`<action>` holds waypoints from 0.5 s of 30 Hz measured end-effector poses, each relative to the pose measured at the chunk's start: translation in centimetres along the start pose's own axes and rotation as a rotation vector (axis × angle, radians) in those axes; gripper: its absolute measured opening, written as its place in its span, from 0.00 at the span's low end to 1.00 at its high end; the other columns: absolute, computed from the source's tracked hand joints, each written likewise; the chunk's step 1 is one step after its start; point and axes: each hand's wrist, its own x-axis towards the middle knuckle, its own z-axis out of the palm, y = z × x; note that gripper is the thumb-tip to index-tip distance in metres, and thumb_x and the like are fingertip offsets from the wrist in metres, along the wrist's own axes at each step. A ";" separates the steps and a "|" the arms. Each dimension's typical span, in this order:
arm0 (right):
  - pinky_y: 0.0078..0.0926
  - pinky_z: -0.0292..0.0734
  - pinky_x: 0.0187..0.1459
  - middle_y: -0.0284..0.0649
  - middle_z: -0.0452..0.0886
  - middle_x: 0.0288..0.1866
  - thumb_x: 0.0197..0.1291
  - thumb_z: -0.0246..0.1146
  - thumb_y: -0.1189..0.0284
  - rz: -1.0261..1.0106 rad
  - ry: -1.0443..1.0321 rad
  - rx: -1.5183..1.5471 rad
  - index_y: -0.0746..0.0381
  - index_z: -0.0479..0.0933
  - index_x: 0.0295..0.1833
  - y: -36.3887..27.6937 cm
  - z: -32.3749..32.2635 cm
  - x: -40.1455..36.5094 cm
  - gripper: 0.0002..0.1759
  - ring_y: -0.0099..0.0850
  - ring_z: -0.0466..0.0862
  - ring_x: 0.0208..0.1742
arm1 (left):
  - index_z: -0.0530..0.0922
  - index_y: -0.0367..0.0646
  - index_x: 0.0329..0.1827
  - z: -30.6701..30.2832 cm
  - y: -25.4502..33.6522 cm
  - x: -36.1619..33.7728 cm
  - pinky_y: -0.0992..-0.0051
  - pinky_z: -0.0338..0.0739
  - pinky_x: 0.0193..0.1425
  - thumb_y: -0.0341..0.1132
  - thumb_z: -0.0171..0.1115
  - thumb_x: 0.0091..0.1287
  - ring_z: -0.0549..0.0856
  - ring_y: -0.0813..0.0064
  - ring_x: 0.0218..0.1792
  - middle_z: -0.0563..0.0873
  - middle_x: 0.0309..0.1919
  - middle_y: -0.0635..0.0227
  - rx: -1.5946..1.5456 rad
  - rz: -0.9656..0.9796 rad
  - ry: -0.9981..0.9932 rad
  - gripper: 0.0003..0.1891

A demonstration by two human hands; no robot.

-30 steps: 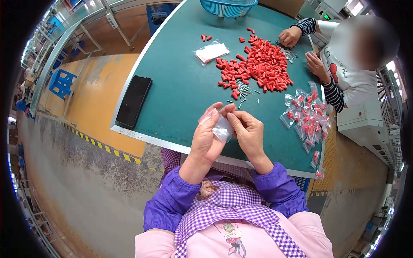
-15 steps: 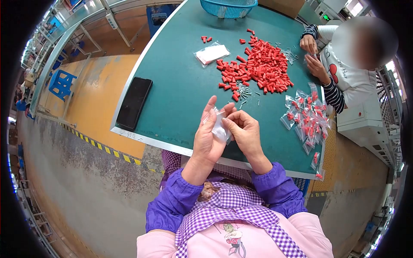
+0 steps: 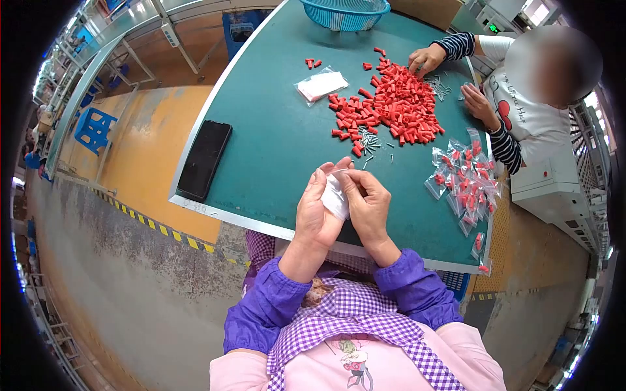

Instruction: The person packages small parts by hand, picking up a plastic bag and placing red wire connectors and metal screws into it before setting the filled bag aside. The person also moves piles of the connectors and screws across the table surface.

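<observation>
Over the near edge of the table, my left hand (image 3: 316, 212) holds small clear zip bags (image 3: 335, 195) against its palm and fingers. My right hand (image 3: 368, 202) pinches the bags' upper right edge between thumb and forefinger. Ahead of both hands lies a heap of red plastic caps (image 3: 407, 104), with small metal screws (image 3: 369, 140) spilled at its near side. Several filled bags (image 3: 466, 179), each showing red pieces inside, are piled to the right of my hands.
A black phone (image 3: 205, 159) lies at the table's left edge. Farther back are a packet of white bags (image 3: 323, 85) and a blue basket (image 3: 345, 16). Across the right corner, a co-worker's hand (image 3: 427, 60) reaches to the heap; the other hand (image 3: 479, 104) stays near the table edge.
My left fingers have drawn in around the bags, and my right hand has shifted slightly left. The co-worker's one hand has moved from the table edge onto the red heap.
</observation>
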 end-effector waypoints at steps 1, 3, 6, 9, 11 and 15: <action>0.15 0.68 0.26 0.30 0.78 0.25 0.59 0.63 0.76 -0.149 0.058 -0.123 0.67 0.77 0.33 0.0 0.0 0.1 0.05 0.15 0.73 0.26 | 0.68 0.40 0.52 -0.1 0.0 0.1 0.58 0.68 0.66 0.40 0.44 0.74 0.74 0.60 0.59 0.76 0.55 0.53 -0.019 -0.004 0.000 0.13; 0.15 0.68 0.26 0.29 0.77 0.25 0.59 0.63 0.75 -0.297 0.118 -0.246 0.67 0.77 0.34 0.2 0.1 0.4 0.05 0.15 0.72 0.25 | 0.68 0.40 0.52 -0.1 0.0 0.1 0.58 0.68 0.66 0.39 0.44 0.74 0.75 0.59 0.59 0.76 0.55 0.54 -0.036 -0.011 -0.001 0.13; 0.14 0.66 0.25 0.27 0.75 0.25 0.62 0.62 0.73 0.008 0.081 0.092 0.65 0.77 0.35 0.2 -0.5 0.6 0.07 0.13 0.70 0.24 | 0.67 0.40 0.53 -0.7 0.4 -0.1 0.66 0.75 0.54 0.42 0.46 0.74 0.79 0.68 0.48 0.79 0.47 0.59 0.063 0.009 0.174 0.14; 0.12 0.65 0.24 0.26 0.75 0.25 0.63 0.61 0.72 0.150 -0.046 0.168 0.64 0.77 0.36 -0.8 -1.6 0.1 0.07 0.12 0.70 0.24 | 0.68 0.40 0.54 -2.6 1.9 -0.3 0.74 0.77 0.38 0.42 0.50 0.72 0.78 0.76 0.33 0.78 0.38 0.66 0.083 -0.012 -0.018 0.16; 0.11 0.65 0.23 0.27 0.76 0.26 0.64 0.60 0.72 0.161 -0.131 0.169 0.65 0.77 0.37 -0.6 -2.0 -0.6 0.06 0.12 0.71 0.25 | 0.66 0.40 0.57 -1.0 2.4 -1.5 0.80 0.70 0.28 0.43 0.55 0.70 0.72 0.83 0.25 0.75 0.32 0.70 0.211 -0.132 -0.002 0.20; 0.12 0.66 0.25 0.29 0.78 0.29 0.63 0.60 0.73 0.195 -0.228 0.194 0.66 0.77 0.37 -1.0 -2.5 -1.5 0.07 0.13 0.73 0.27 | 0.75 0.40 0.48 -1.4 1.2 -2.0 0.83 0.70 0.26 0.37 0.62 0.66 0.73 0.86 0.24 0.79 0.31 0.74 0.605 -0.039 0.162 0.13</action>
